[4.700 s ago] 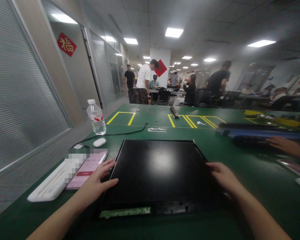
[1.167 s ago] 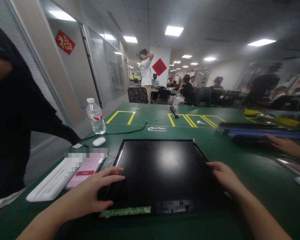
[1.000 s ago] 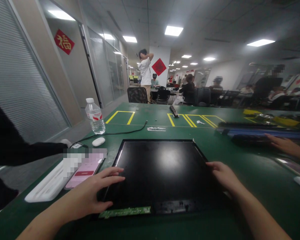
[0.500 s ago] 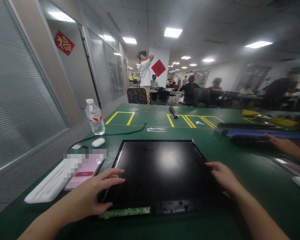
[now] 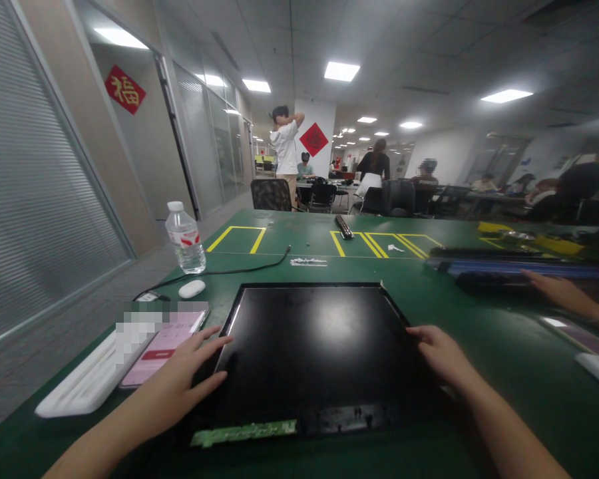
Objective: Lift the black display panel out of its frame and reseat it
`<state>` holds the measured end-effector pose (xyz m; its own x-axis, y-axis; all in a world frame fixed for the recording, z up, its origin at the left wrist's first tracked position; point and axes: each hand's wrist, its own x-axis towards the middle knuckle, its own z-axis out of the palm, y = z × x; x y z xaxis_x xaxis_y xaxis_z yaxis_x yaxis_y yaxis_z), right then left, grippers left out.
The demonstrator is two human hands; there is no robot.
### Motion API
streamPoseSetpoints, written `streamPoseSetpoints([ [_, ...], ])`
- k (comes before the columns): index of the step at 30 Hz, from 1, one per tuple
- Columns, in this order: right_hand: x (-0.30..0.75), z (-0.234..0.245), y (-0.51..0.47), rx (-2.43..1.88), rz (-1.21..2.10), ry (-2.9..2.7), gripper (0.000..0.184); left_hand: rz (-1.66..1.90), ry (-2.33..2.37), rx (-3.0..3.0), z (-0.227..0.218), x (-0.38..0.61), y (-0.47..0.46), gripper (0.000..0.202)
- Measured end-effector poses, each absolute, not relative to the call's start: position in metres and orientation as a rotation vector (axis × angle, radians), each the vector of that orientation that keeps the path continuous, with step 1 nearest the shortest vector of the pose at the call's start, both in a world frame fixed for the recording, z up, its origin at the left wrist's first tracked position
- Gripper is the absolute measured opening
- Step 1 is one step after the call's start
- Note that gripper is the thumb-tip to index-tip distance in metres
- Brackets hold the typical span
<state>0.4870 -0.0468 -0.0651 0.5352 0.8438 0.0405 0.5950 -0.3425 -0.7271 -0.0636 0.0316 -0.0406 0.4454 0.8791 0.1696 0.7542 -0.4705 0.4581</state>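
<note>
A flat black display panel [image 5: 314, 346] lies on the green table [image 5: 299, 266] right in front of me, with a narrow green circuit strip [image 5: 244, 432] along its near edge. My left hand [image 5: 180, 382] rests at the panel's left edge, fingers stretched out and spread, thumb on the black surface. My right hand [image 5: 442, 352] lies at the panel's right edge with its fingers curled over the rim, touching it. Neither hand lifts the panel off the table.
Left of the panel lie a phone [image 5: 162, 342] with a pink screen, a long white tray [image 5: 80, 386], a white mouse [image 5: 192, 289], a black cable [image 5: 239, 269] and a water bottle [image 5: 184, 238]. Another person's hand [image 5: 562, 293] reaches in at the right near dark and blue strips [image 5: 504, 266]. People stand and sit behind.
My left hand has slid back a little toward the panel's left edge. A person in black passing on the left has gone from view. My view has tilted slightly.
</note>
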Motion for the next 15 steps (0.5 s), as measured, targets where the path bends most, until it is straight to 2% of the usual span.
streamPoseSetpoints([
  [5, 0.487, -0.066, -0.046, -2.082, 0.447, -1.182, 0.045, 0.478, 1.452, 2.386, -0.042, -0.054, 0.034, 0.058],
  [15, 0.486, -0.067, -0.047, -2.084, 0.367, -1.252, 0.049, 0.545, 1.536, 2.371, -0.038, -0.043, 0.036, 0.065],
])
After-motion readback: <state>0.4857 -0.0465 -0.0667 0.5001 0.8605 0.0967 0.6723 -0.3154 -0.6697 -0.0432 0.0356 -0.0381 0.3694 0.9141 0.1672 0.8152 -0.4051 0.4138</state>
